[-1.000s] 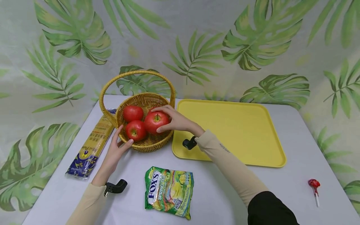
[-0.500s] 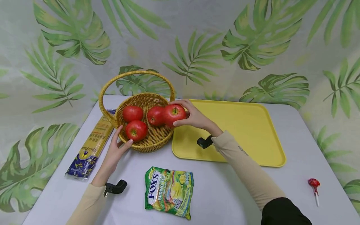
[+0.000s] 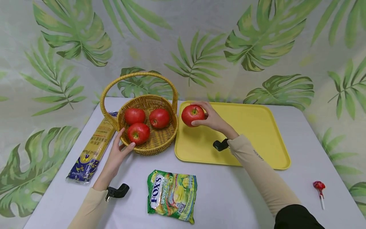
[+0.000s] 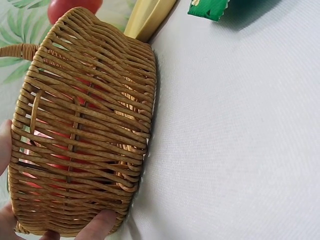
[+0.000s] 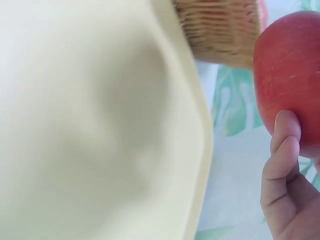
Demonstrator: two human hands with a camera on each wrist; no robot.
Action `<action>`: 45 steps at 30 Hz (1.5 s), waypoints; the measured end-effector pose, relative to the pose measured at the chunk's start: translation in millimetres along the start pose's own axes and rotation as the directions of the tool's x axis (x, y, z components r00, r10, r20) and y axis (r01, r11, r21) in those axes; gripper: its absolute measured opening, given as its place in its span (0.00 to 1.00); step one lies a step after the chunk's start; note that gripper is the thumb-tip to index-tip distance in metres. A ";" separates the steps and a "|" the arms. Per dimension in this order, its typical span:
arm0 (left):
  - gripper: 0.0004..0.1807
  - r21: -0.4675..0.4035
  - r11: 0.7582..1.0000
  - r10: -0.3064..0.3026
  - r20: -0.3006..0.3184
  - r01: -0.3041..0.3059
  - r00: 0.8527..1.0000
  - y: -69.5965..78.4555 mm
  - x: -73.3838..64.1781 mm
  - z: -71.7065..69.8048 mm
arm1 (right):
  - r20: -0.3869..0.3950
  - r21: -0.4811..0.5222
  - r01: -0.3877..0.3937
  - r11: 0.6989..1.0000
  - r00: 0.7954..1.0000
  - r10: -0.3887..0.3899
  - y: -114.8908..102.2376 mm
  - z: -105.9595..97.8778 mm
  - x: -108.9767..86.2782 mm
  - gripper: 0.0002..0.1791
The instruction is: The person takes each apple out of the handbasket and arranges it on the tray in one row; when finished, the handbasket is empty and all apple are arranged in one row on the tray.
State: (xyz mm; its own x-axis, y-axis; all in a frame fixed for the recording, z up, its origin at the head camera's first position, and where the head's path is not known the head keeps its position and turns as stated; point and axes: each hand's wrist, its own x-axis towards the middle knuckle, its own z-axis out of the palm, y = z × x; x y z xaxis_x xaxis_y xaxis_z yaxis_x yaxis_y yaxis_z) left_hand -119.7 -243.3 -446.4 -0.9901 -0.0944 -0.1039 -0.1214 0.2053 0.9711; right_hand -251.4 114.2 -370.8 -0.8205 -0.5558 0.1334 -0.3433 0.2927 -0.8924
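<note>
A red apple point(image 3: 193, 115) is held in my right hand point(image 3: 213, 119), thumb in front and fingers behind it, above the left part of the yellow tray point(image 3: 240, 136). The right wrist view shows the fingers curled against the side of the same apple point(image 5: 290, 75). Just left of the tray stands a wicker basket point(image 3: 154, 149) with a tall handle, and three red apples lie in it, one of them an apple point(image 3: 159, 118) on the right side. My left hand point(image 3: 117, 152) grips the basket's near left rim; up close, its fingers point(image 4: 100, 225) press on the weave.
A pack of spaghetti point(image 3: 92, 146) lies left of the basket, its top end partly behind it. In front is a green bag of Fox's sweets point(image 3: 172, 195). A red lollipop point(image 3: 319, 189) lies at the far right of the white table point(image 3: 228, 197).
My right hand has lifted one apple out of the basket and carried it rightward over the tray. The left hand and the basket have stayed in place.
</note>
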 end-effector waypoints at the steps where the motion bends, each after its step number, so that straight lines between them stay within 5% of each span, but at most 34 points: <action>1: 0.44 0.001 1.000 -0.001 -0.001 0.001 1.000 0.1 -0.1 0.0 | -0.009 -0.008 0.000 1.000 1.000 -0.001 5.8 0.1 0.4 0.36; 7: 0.44 0.003 1.000 -0.007 -0.007 0.007 1.000 1.0 -0.3 0.5 | -0.028 -0.079 -0.052 0.995 0.998 0.050 46.6 3.7 3.6 0.37; 18: 0.44 0.001 1.000 -0.006 -0.007 0.006 1.000 -1.4 -1.0 0.1 | 0.034 -0.309 -0.062 0.949 0.997 0.076 67.1 13.7 4.3 0.39; 26: 0.43 0.010 1.000 -0.004 -0.006 0.004 1.000 -1.7 -2.3 0.0 | 0.066 -0.311 -0.114 0.943 0.988 0.141 64.9 20.1 9.4 0.39; 33: 0.43 0.026 1.000 -0.004 -0.010 0.004 1.000 -1.8 -1.0 0.8 | 0.137 -0.205 -0.203 0.957 0.963 0.234 54.3 21.4 10.4 0.41; 39: 0.43 0.037 0.999 -0.007 -0.011 0.008 1.000 -1.5 -0.9 1.0 | 0.099 -0.188 -0.147 0.971 0.981 0.168 44.2 16.0 5.9 0.39; 45: 0.43 0.039 0.999 0.000 -0.016 0.001 1.000 -0.5 0.0 0.6 | 0.037 -0.069 0.003 0.998 0.999 -0.001 18.3 23.2 9.7 0.32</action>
State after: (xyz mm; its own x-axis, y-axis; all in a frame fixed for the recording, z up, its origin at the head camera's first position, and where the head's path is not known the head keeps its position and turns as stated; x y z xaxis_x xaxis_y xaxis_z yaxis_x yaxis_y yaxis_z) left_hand -119.7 -242.9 -447.0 -0.9888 -0.1099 -0.1005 -0.1248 0.2429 0.9620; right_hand -255.1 96.2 -395.9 -0.8029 -0.5843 0.1183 -0.3769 0.3438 -0.8601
